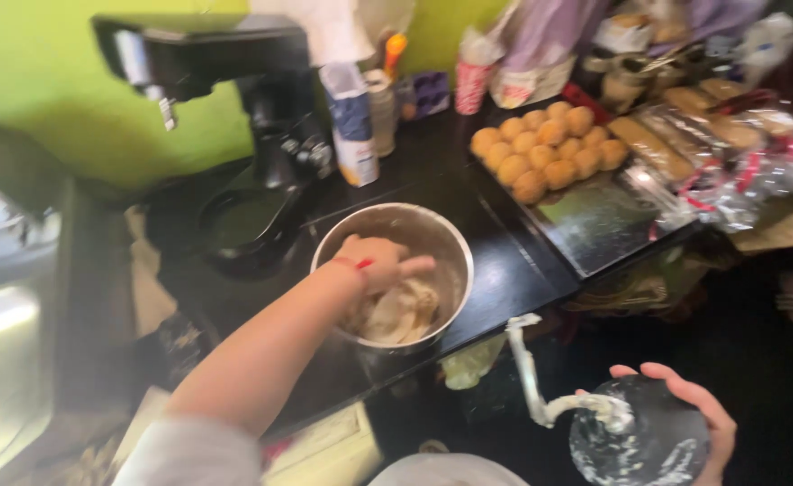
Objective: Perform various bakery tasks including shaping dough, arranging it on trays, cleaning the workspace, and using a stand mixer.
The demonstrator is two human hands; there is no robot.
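My left hand [380,261], with a red thread at the wrist, reaches into a steel mixing bowl [450,245] and presses on the pale dough [405,313] inside it. My right hand [698,409] is low at the bottom right, gripping a dough-smeared mixer attachment with a round splash guard [638,438] and a white dough hook [527,364] that points up toward the counter edge. The bowl stands near the front of a black counter [513,270].
A black stand mixer [234,108] with its head raised stands behind the bowl. A tray [603,220] holds several round golden buns [548,144]. Cartons, jars and wrapped packages crowd the back and right. A steel sink [0,351] lies at the left.
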